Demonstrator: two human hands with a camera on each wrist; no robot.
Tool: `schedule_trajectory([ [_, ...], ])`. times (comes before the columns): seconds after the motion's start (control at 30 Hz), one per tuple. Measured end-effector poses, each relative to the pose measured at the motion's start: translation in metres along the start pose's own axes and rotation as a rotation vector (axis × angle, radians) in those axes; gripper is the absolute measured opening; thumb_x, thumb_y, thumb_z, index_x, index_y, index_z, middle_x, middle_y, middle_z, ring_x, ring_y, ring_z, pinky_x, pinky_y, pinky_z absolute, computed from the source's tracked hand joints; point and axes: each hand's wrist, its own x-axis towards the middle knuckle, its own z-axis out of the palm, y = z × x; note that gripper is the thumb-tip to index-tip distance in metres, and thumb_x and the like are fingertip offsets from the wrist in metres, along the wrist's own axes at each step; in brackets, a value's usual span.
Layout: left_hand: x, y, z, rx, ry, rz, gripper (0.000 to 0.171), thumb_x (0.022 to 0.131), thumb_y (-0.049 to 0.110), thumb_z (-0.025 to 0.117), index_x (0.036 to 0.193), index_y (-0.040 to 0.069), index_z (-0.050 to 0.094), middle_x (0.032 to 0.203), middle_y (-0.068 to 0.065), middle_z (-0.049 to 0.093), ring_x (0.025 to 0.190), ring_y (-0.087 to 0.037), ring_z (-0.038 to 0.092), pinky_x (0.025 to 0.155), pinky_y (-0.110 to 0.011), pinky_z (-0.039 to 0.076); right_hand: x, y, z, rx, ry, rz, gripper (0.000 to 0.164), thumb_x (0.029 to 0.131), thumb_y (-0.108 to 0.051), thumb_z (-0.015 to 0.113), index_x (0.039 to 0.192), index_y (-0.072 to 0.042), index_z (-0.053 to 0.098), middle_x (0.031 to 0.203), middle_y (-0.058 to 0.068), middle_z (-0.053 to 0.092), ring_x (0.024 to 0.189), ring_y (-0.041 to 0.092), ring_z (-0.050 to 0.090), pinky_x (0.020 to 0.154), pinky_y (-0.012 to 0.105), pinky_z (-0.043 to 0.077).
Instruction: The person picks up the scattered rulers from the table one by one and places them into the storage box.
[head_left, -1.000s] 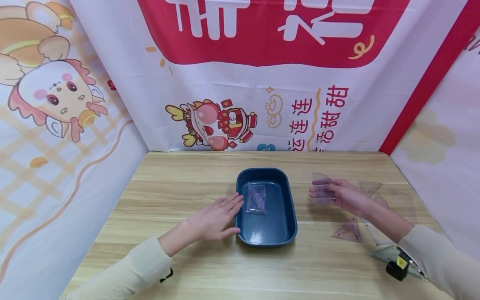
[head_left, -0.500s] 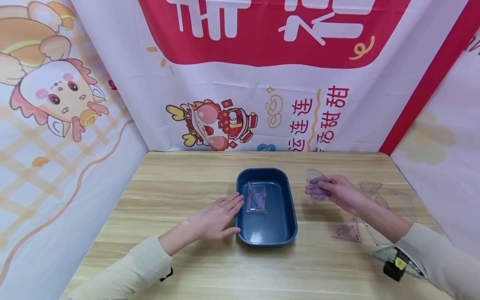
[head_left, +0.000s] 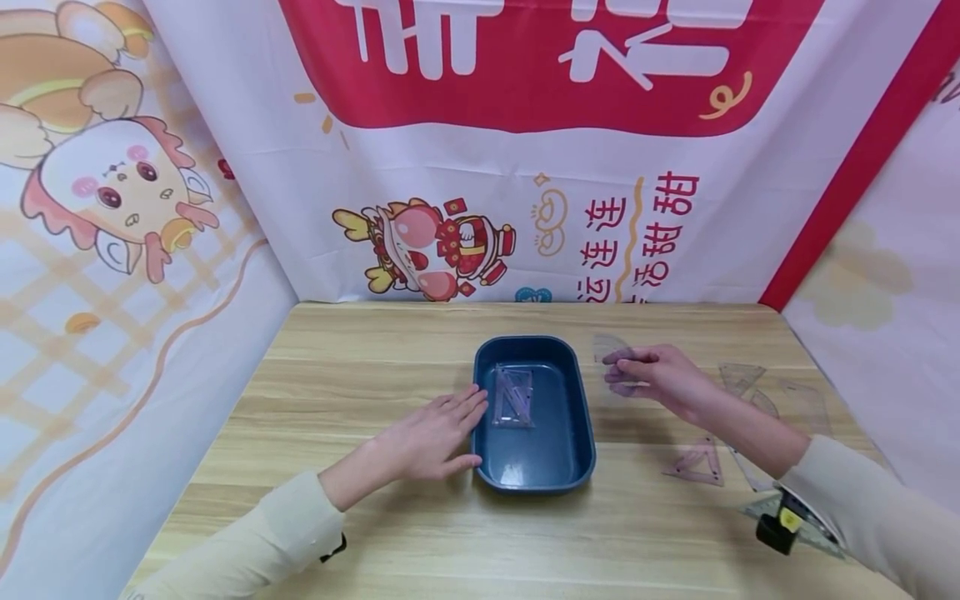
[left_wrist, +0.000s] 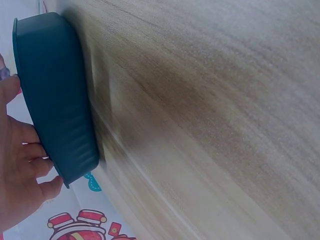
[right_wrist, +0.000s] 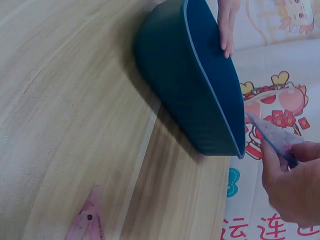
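Note:
My left hand (head_left: 442, 436) lies flat against the left rim of a dark blue basin (head_left: 558, 479), fingers extended and touching the edge. In the left wrist view its fingertips (left_wrist: 42, 150) meet the basin's rim. Inside the basin, toward the left wall, clear purple-tinted set squares (head_left: 513, 397) lie together. My right hand (head_left: 663, 379) is held above the table just right of the basin. Between thumb and fingers it pinches a clear plastic protractor (head_left: 609, 346) with a curved edge. The right wrist view has the protractor (right_wrist: 275, 132) tilted, close to the basin's rim but apart from it.
On the wooden table (head_left: 360, 350), a pink set square (head_left: 697, 462) lies right of the basin. Beyond the right forearm lie several clear drawing pieces, among them a small triangular one (head_left: 741, 377) and a faint larger one (head_left: 808, 404). A printed cloth (head_left: 300, 208) hangs behind.
My right hand has moved left toward the basin with the protractor, which has turned a little. The left hand and the basin have stayed in place.

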Motion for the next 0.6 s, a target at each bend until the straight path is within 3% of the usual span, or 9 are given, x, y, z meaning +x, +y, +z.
schedule_trajectory([
  [0.33,-0.001,-0.001,0.001,0.003,0.006,0.008,0.081,0.100,0.062,0.039,0.156,0.004,0.029,0.165,-0.014,0.024,0.155,-0.030,0.018,0.120,-0.050,0.032,0.011,-0.010,0.014,-0.052,0.073,0.068,0.045,0.096,-0.015,0.067,0.131,0.011,0.057,0.110,0.012,0.076,0.096,0.016,0.075,0.088,0.034,0.059],
  [0.6,-0.001,-0.003,0.001,0.010,0.015,0.013,0.081,0.100,0.061,0.040,0.156,0.004,0.030,0.165,-0.015,0.026,0.155,-0.030,0.018,0.120,-0.050,0.032,0.023,-0.017,0.029,-0.057,0.037,0.068,0.041,0.101,-0.012,0.058,0.135,0.011,0.054,0.112,0.017,0.075,0.099,0.020,0.075,0.089,0.036,0.058],
])
